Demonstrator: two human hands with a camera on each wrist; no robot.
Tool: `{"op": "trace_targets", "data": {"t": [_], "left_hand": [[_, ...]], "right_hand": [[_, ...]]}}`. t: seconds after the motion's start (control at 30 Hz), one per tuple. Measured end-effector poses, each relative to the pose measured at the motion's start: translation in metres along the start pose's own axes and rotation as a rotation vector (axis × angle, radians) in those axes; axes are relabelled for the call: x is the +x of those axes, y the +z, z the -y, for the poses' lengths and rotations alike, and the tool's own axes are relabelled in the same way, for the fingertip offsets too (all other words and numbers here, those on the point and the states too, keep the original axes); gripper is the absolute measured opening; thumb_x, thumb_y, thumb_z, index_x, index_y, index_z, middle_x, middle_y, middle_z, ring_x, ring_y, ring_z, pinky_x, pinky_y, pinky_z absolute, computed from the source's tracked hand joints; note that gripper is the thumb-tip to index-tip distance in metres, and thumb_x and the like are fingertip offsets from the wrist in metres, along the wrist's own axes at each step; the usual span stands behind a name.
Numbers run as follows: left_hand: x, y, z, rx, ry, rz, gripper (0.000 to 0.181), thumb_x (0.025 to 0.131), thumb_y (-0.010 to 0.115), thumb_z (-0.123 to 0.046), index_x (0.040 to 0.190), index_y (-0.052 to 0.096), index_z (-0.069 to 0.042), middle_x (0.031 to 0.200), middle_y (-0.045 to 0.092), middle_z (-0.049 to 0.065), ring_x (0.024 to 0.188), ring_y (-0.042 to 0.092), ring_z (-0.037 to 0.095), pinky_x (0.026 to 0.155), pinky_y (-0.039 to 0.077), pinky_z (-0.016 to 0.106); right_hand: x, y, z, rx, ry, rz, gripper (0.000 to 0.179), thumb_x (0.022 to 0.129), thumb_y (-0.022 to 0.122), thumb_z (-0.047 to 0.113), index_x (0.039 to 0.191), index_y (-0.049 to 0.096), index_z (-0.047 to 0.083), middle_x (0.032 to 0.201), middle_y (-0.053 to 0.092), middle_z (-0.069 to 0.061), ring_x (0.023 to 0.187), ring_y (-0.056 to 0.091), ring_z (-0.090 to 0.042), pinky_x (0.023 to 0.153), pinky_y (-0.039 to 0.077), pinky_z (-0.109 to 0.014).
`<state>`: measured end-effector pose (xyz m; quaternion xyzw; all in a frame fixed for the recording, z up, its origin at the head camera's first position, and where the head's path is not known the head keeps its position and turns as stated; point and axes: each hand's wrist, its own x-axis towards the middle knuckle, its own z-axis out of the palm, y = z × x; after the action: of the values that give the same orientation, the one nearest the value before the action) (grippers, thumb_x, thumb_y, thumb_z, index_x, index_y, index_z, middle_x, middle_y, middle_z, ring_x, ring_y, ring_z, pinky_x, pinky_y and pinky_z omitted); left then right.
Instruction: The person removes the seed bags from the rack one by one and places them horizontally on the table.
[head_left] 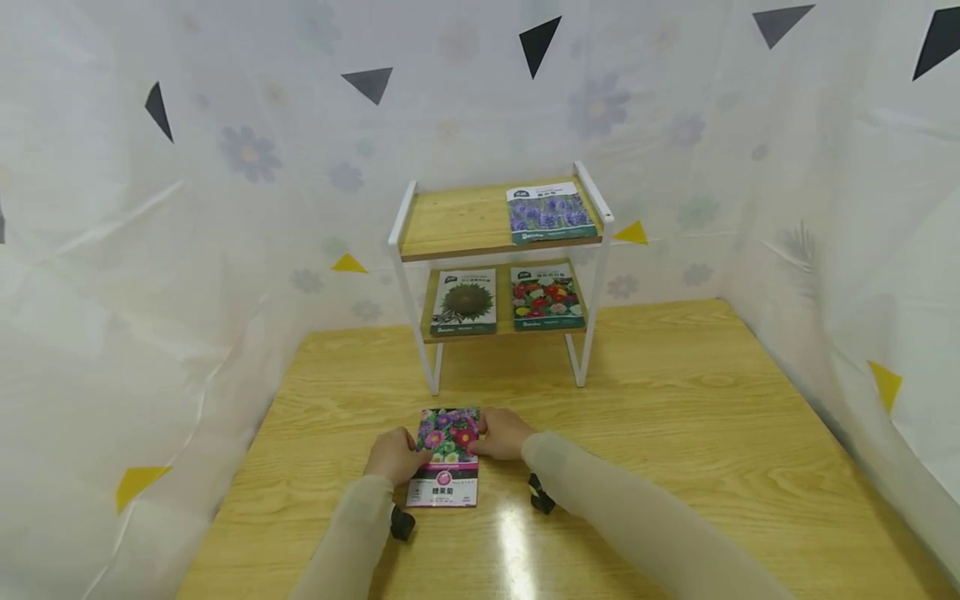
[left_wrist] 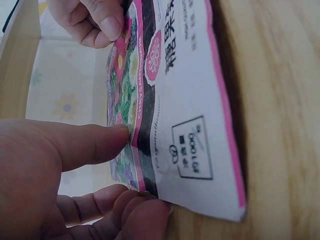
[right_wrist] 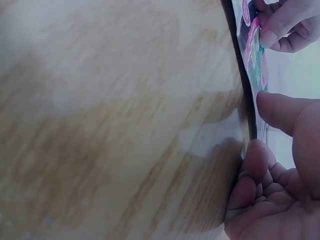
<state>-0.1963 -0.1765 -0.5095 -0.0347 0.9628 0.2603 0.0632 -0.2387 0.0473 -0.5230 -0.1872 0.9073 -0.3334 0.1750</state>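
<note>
A flower seed packet (head_left: 444, 492) with a pink border and a picture of pink and purple flowers lies on the wooden table in front of a small rack. My left hand (head_left: 393, 457) pinches its left edge, the thumb on the printed face and the fingers curled at the edge, as the left wrist view shows. On the opposite edge my right hand (head_left: 504, 433) pinches the same packet, thumb on top and fingers curled along the side. Part of the picture is covered by the thumbs.
A two-tier rack (head_left: 453, 221) with white legs stands behind the packet. Its upper board bears a purple-flower packet (head_left: 551, 212); the lower one bears a sunflower packet (head_left: 467, 302) and a red-flower packet (head_left: 547, 298). A white patterned sheet (head_left: 480, 92) encloses the table (head_left: 675, 400).
</note>
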Motion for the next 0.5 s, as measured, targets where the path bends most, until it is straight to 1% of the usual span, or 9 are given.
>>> {"op": "trace_targets", "data": {"t": [0.2,0.33,0.4,0.5], "left_hand": [[0.000,-0.002,0.001,0.002,-0.002,0.005,0.031,0.079,0.078,-0.028,0.077,0.056,-0.006,0.070,0.055,0.004,0.065,0.050,0.019,0.056,0.041,0.030],[-0.001,-0.003,0.001,0.002,0.008,0.003,0.032,0.079,0.078,-0.029,0.076,0.057,-0.006,0.070,0.056,0.004,0.065,0.051,0.020,0.057,0.042,0.031],[-0.002,-0.003,0.002,0.004,0.012,0.006,0.032,0.079,0.078,-0.031,0.076,0.058,-0.005,0.071,0.056,0.004,0.066,0.051,0.019,0.057,0.042,0.031],[-0.005,-0.005,0.002,-0.005,-0.004,0.019,0.032,0.081,0.076,-0.033,0.076,0.058,-0.006,0.071,0.056,0.004,0.066,0.051,0.019,0.056,0.041,0.030]], "right_hand": [[0.001,0.002,-0.005,0.026,0.000,-0.008,0.032,0.085,0.073,0.038,0.093,0.055,0.013,0.081,0.056,0.000,0.070,0.051,-0.014,0.061,0.044,-0.028],[-0.002,-0.001,-0.006,0.052,-0.024,0.006,0.032,0.086,0.072,0.038,0.095,0.055,0.012,0.079,0.057,0.001,0.069,0.051,-0.013,0.061,0.045,-0.028],[-0.005,-0.004,-0.005,0.088,-0.036,0.024,0.031,0.087,0.071,0.036,0.097,0.056,0.011,0.080,0.058,0.000,0.070,0.053,-0.014,0.062,0.046,-0.029],[-0.009,-0.010,-0.006,0.149,-0.056,0.048,0.029,0.089,0.070,0.033,0.100,0.057,0.010,0.084,0.059,-0.001,0.073,0.055,-0.014,0.064,0.048,-0.030]]}}
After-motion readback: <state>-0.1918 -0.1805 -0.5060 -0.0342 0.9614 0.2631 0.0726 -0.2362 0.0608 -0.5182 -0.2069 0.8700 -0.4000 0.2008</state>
